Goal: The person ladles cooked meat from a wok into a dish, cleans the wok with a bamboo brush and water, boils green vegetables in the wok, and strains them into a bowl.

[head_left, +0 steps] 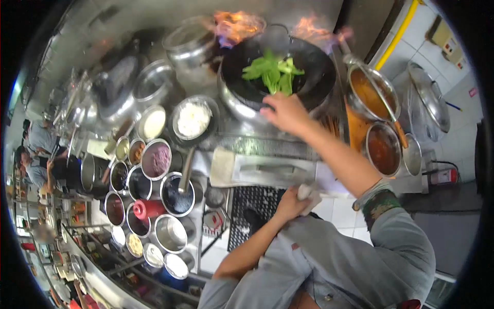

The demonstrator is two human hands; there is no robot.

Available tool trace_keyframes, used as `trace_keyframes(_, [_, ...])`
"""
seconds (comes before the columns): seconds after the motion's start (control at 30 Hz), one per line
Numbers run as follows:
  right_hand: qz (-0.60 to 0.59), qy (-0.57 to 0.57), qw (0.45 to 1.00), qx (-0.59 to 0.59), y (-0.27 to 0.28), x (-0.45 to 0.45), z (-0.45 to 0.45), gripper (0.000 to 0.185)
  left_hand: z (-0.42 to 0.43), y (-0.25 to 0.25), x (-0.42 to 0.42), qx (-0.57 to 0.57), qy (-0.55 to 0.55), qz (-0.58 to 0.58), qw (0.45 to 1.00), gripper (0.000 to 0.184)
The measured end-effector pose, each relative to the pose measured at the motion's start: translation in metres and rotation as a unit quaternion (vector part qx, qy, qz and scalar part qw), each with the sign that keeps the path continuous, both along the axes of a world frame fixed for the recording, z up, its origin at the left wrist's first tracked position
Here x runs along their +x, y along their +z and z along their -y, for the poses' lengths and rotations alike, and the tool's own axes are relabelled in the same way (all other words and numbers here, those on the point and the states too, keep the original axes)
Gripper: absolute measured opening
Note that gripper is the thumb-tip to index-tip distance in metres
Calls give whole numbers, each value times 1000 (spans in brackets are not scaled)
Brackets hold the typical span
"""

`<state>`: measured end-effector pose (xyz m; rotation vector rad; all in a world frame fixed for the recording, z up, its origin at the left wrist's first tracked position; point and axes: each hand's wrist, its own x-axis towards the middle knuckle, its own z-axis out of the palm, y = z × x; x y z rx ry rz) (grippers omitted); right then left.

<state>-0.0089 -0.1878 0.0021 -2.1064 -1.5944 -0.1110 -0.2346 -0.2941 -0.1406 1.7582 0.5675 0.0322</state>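
Nearest to the body, on the near side of the wok (pixel 318 74), the left hand (pixel 289 207) is closed on a white cloth (pixel 307 194). Farther forward, the right hand (pixel 289 116) reaches over the near rim of the wok, its fingers at the near end of the leafy greens (pixel 272 73). Whether these fingers are clamped on the greens or apart, I cannot tell. The greens lie inside the wok, just ahead of the right hand, which is the nearer one; their length seems to run away from it, toward the far rim. Behind the wok are flames (pixel 236 28).
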Motion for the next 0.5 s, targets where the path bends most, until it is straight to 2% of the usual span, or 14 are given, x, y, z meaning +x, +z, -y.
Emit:
trace_keyframes(0.03, [0,-28,1000,-3,0,-10,-1,22,-10,-10,-15,-33,22,3,999,44])
trace_keyframes(0.1, [-9,-69,998,-11,0,-21,8,14,-40,74,-49,-115,117,5,986,38])
trace_keyframes(0.17, [-16,-74,997,-3,13,-25,22,14,-71,40,-92,-111,244,11,963,32])
trace_keyframes(0.2, [-8,-76,997,-3,34,-33,34,13,-82,53,-103,-100,319,68,940,33])
trace_keyframes(0.23, [-14,-55,998,23,43,-28,38,13,-105,40,-116,-100,337,54,935,37])
trace_keyframes(0.27, [-23,-32,998,42,47,-27,45,14,-121,43,-118,-116,360,105,920,36])
trace_keyframes(0.33, [-39,-24,999,27,48,-21,40,13,-141,77,-104,-71,388,69,916,32])
trace_keyframes(0.43, [-16,-33,999,19,42,-31,40,11,-189,12,-87,78,373,50,923,28])
trace_keyframes(0.5, [-6,-50,998,23,36,-38,40,12,-193,15,-63,162,341,2,926,33])
